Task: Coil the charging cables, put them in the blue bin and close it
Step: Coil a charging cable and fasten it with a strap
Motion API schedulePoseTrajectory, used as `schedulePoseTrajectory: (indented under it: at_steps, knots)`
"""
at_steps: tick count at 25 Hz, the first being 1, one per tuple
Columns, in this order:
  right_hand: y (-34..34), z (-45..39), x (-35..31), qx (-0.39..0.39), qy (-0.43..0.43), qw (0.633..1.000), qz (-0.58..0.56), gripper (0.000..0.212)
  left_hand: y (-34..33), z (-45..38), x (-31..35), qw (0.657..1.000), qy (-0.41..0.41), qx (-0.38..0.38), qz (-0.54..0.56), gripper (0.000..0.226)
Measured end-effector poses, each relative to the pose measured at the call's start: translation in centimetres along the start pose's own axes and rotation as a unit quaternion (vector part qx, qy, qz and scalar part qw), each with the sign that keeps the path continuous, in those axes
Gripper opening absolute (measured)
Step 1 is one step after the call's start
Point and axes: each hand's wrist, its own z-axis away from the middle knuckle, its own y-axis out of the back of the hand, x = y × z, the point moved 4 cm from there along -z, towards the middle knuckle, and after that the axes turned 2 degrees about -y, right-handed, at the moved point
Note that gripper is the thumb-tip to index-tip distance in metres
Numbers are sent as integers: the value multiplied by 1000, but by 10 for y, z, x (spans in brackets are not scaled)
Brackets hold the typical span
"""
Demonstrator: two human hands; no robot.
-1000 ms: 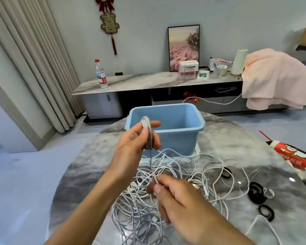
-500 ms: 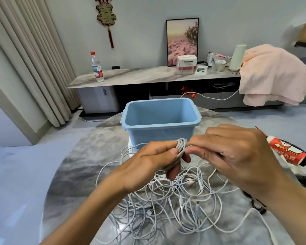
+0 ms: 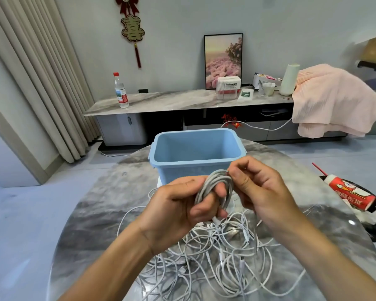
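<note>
Lying behind the hands, the blue bin [image 3: 195,148] shows only its upper part, with no lid on it. The left hand [image 3: 178,211] grips a coiled white cable [image 3: 215,187] just before the bin; the right hand [image 3: 261,192] pinches the coil's top. Loose cables [image 3: 215,263] are tangled on the marble table [image 3: 100,218] before the bin, partly hidden under both forearms.

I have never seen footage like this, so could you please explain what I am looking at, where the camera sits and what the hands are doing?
There is no machine here: a person wears a camera on the head, looking forward and down. The left hand grips a coiled white cable, and the right hand pinches its top. Beneath them, a tangle of loose white cables lies on a round marble table. Behind the hands stands an open blue bin, apparently empty.
</note>
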Motion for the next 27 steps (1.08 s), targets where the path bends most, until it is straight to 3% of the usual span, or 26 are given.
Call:
schedulePoseTrajectory:
  at_steps: [2,5,8,11,13,15,17,19,20,22,25,27]
  knots:
    - [-5,-2,16,16,-86,994,-70,10,5,0,1,996,-33,55,67,36]
    - [-21,-1,36,24,-163,985,-57,17,13,-3,1,979,-72,141,132,40]
    - [-34,8,44,-7,-168,982,85,31,21,-3,2,965,-109,194,140,40]
    - [-44,28,38,-61,-152,954,250,23,37,-4,12,957,-162,229,75,40]
    - [-58,42,26,-118,-115,903,396,18,55,0,18,946,-174,268,-46,34]
    - [-73,50,7,-152,-74,849,500,15,67,5,20,918,-153,275,-240,30]
    - [-79,48,-17,-153,0,792,591,7,68,9,12,899,-101,213,-369,33]
    - [-64,41,-36,-89,158,724,666,6,59,8,2,900,-49,128,-413,28]
    - [-49,39,-44,-40,212,727,651,12,51,7,0,909,-32,93,-404,26]
    - [-23,29,-49,-18,238,773,587,22,38,4,1,941,-19,57,-333,29]
    - [4,8,-41,-7,176,899,401,26,23,0,5,981,-9,29,-193,32]
    - [7,0,-28,16,117,954,277,25,17,0,4,994,-2,23,-107,29]
